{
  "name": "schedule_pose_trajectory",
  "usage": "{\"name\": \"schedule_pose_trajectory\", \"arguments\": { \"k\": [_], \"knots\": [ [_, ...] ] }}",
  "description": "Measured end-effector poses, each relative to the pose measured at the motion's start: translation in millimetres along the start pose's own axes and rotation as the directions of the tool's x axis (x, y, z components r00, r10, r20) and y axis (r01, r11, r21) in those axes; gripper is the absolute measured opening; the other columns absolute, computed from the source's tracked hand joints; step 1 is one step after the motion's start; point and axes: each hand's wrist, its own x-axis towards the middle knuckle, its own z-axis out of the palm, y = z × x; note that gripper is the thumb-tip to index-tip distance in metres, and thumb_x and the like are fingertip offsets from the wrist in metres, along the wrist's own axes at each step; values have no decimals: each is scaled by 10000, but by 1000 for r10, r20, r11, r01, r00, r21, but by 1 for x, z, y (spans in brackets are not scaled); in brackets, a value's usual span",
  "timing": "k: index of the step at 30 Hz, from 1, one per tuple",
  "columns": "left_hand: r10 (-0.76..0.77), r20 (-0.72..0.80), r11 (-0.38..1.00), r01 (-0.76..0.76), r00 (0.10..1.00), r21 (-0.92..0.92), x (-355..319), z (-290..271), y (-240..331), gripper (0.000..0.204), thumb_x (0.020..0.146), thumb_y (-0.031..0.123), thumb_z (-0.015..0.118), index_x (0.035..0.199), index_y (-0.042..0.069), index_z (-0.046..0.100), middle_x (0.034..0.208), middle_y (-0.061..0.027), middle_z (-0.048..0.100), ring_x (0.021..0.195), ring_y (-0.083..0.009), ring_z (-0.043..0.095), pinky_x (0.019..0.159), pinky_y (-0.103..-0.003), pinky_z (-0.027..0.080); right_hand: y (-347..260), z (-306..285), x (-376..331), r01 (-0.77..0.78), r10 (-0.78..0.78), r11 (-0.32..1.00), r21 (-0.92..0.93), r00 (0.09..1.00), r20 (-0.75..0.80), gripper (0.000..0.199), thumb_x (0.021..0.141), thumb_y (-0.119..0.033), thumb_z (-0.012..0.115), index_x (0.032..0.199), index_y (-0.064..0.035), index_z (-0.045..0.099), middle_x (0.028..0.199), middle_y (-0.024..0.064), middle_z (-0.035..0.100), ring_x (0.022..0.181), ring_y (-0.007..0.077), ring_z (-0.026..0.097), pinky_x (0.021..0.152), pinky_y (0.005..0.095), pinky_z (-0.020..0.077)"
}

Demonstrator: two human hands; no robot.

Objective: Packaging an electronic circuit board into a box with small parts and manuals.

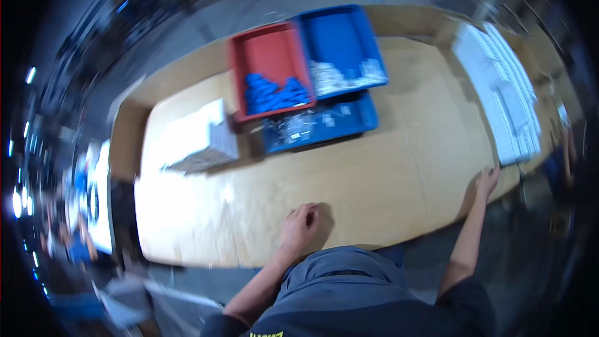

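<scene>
My left hand (301, 224) rests low over the near middle of the cardboard-covered table (387, 181), its fingers curled into a loose fist with nothing visible in it. At the right, my right hand (488, 180) is by the near end of a stack of flat white cartons (499, 93). Its fingers look partly stretched toward the stack; blur hides whether they touch it. Beyond my left hand stand a red tray (269, 56) of small blue pieces (274, 93) and a blue tray (337, 37) of small white pieces (343, 78).
A second blue tray (359, 115), holding small clear pieces, sits in front of these two. On the left stands a white block-shaped stack (206, 137). Low cardboard walls (128, 140) edge the table's left and far sides. Another person (78, 243) is blurred at far left.
</scene>
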Motion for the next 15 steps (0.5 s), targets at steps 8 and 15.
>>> {"name": "schedule_pose_trajectory", "arguments": {
  "k": [8, 15],
  "knots": [
    [-16, -21, 986, 12, 1000, -165, -11, -7, -10, 264, 955, 182, 659, 1202, 88, 662, 1021, -104, 733, 896, -303, 704, 861, -409, 518, -58, 63, -171, 603, -489, 751, -269, 782, 386, 499, 1003, -23, 565, 1488, 38, 468, 1503, 213, 530, 1402, 330, 520, 1185, 410, 400],
    [-345, -109, 768, 214, 932, -604, -11, -37, -63, 265, 928, 148, 699, 1178, 63, 682, 962, -113, 707, 861, -274, 671, 839, -394, 513, -185, 156, -286, 743, -652, 663, 96, 510, 562, 308, 974, -9, 615, 1278, 24, 653, 1278, 181, 670, 1199, 326, 642, 1052, 399, 487]
  ]
}}
